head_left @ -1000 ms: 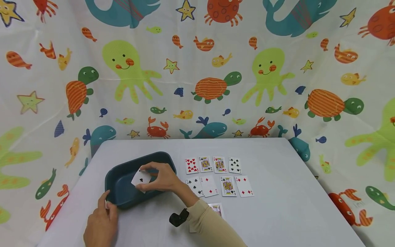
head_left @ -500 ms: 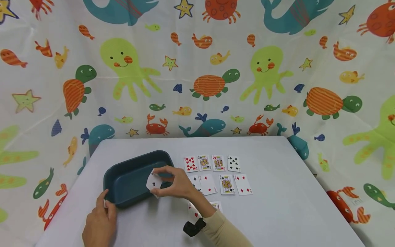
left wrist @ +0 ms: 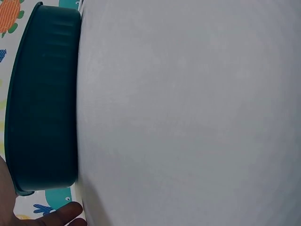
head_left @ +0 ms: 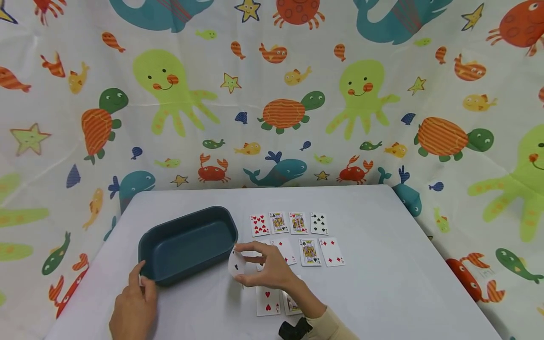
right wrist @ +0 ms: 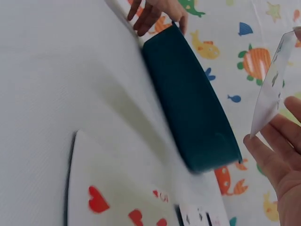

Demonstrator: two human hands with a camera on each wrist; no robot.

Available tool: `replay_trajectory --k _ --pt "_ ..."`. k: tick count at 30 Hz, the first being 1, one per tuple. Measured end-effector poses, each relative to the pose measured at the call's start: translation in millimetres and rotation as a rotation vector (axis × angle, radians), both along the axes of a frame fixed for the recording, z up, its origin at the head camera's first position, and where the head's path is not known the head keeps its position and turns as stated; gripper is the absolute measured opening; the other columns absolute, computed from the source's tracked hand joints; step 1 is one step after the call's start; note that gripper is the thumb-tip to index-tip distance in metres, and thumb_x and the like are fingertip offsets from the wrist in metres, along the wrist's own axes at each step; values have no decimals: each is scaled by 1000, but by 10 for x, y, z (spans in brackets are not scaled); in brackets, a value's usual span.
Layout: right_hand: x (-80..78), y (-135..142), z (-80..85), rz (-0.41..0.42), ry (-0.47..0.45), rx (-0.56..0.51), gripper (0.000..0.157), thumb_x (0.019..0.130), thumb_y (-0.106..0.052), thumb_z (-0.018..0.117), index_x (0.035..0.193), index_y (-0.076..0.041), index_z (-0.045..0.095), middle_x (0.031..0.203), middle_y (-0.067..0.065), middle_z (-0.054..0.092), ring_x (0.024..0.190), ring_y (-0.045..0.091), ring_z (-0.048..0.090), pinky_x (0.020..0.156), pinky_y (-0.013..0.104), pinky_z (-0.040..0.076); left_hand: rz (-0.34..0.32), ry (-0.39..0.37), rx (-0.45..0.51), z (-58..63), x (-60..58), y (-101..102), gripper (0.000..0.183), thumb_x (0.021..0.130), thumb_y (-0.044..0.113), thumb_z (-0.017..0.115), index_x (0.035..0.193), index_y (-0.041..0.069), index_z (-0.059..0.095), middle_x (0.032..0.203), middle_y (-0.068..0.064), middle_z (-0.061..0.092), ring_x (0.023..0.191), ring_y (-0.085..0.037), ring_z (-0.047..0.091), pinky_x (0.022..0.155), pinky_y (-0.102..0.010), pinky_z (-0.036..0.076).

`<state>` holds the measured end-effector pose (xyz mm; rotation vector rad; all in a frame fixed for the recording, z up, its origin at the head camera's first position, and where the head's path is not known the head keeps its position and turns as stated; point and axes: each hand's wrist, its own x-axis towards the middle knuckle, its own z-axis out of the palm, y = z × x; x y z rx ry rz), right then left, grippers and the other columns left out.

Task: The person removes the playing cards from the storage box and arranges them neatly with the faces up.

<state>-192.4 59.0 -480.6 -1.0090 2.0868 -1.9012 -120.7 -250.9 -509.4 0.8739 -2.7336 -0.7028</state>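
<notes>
My right hand (head_left: 268, 267) pinches a playing card (head_left: 235, 264) between thumb and fingers, bowing it. Black club marks show on its face. In the right wrist view this card (right wrist: 273, 84) stands nearly edge-on between the fingertips. Left of it is a dark teal tub (head_left: 187, 248), set at a slant on the white table. At the tub's near left corner my left hand (head_left: 135, 302) holds the rim. Below the right hand lie a hearts card (head_left: 268, 307) and a face card (head_left: 290, 302), the latter partly hidden by the forearm.
Right of the tub, cards lie face up in rows. The back row includes a hearts card (head_left: 259, 225) and a spades card (head_left: 318, 223). The middle row has a face card (head_left: 310, 252) and a four of diamonds (head_left: 332, 252). A patterned curtain (head_left: 272, 94) hangs behind.
My right hand has carried the card rightward and nearer, from over the tub to beside it. The front-row hearts card has come into view. My left hand stays at the tub's corner.
</notes>
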Motion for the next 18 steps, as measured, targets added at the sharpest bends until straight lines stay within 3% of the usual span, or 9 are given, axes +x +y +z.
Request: replay_trajectory --k 9,18 --pt "122 287 -49 -25 0 -24 52 80 -12 84 129 -8 66 136 7 66 127 21 62 98 36 53 -2 -3 6 16 3 2 52 108 26 31 159 15 28 87 -24 57 78 -39 54 70 -60 48" --pt "201 565 -73 -36 28 25 53 80 -13 85 129 -9 66 133 20 65 122 24 65 98 38 53 -12 -6 16 38 -2 0 52 108 27 31 158 14 29 90 -26 59 79 -41 56 71 -61 48"
